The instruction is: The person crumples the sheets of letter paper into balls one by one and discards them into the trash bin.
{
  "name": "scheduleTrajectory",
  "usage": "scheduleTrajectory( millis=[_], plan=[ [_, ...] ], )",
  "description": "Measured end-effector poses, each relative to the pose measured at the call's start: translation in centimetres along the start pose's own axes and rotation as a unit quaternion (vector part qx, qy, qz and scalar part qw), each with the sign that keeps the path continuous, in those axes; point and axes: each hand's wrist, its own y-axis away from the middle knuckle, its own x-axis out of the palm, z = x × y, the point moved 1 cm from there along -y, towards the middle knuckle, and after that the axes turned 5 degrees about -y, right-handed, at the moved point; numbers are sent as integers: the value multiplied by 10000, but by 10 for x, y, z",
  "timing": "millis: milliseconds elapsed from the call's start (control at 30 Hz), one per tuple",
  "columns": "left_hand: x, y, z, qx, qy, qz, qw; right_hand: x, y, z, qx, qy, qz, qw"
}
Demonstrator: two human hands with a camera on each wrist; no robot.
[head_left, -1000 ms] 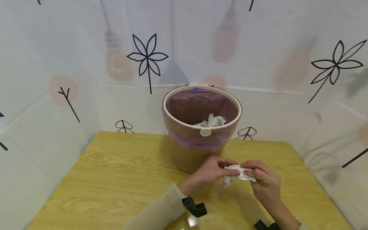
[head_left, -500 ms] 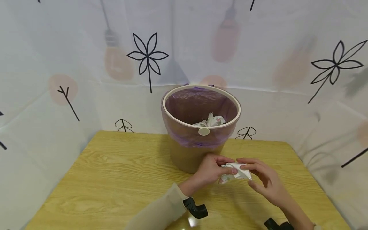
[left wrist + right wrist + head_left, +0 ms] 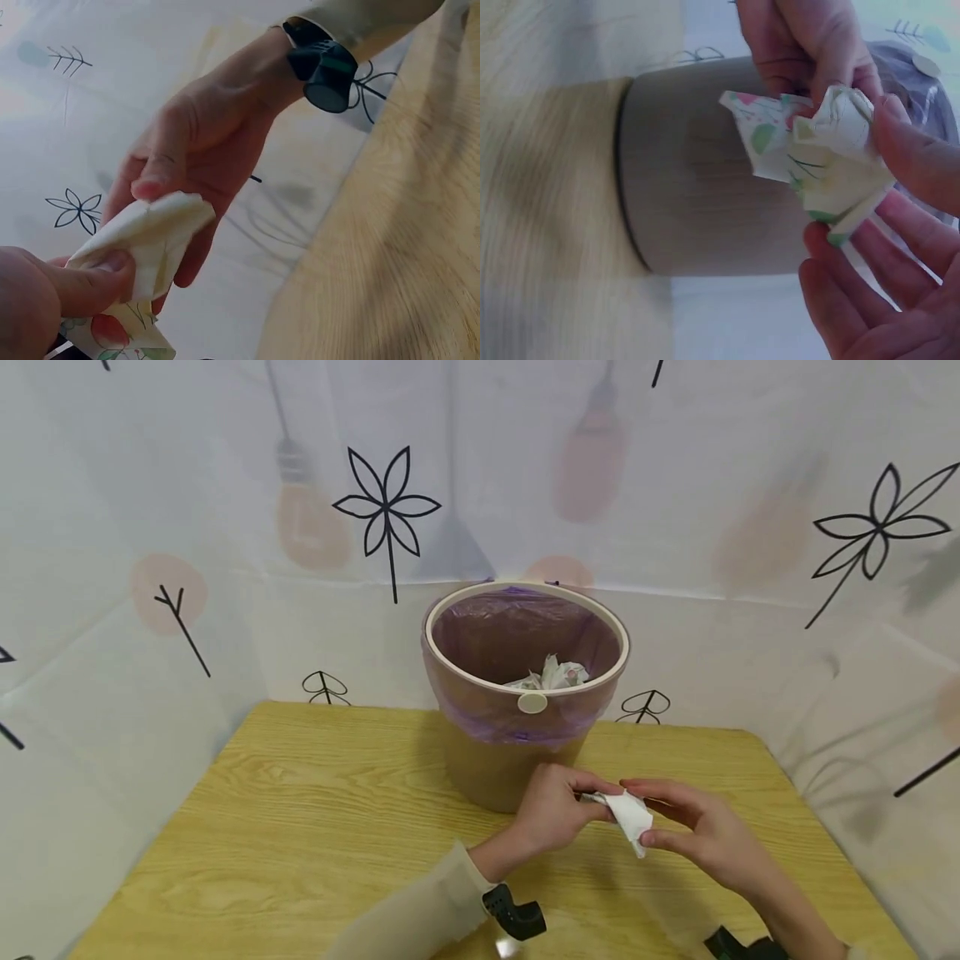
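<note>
My left hand [image 3: 551,810] pinches a folded piece of thin paper [image 3: 632,818], white on one side and printed with red and green flowers on the other. The right hand [image 3: 712,839] is at the paper's other end. Its thumb touches the edge and its relaxed, spread fingers reach behind the sheet, as the right wrist view shows. That view also has the printed side of the paper [image 3: 817,165] standing out in creased flaps. In the left wrist view the left thumb presses on the pale, folded paper [image 3: 150,240]. Left fingertips are partly hidden by it.
Just behind the hands a brown trash can [image 3: 480,768] stands on the wooden table [image 3: 300,827]. A purple bag [image 3: 468,714] lines it, held by a cream ring [image 3: 429,635]. Crumpled printed paper [image 3: 558,674] lies inside. A patterned cloth [image 3: 225,485] hangs behind.
Earlier both hands pinched the paper; the right hand then loosened and shifted right. Now the paper's right end angles downward, with the right thumb at its edge. The left hand has barely moved.
</note>
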Motion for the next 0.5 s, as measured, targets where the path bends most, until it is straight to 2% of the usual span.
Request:
scheduleTrajectory(
  millis=[133, 367, 500],
  plan=[
    [0, 0, 0, -27, -7, -2, 10000, 8, -2, -3, 52, 142, -218, 9996],
    [0, -1, 2, -285, 713, 331, 9965, 17, -1, -2, 70, 467, -857, 9952],
    [1, -1, 3, -367, 953, 389, 9940, 20, -1, -1, 101, 552, -1034, 9931]
  ],
)
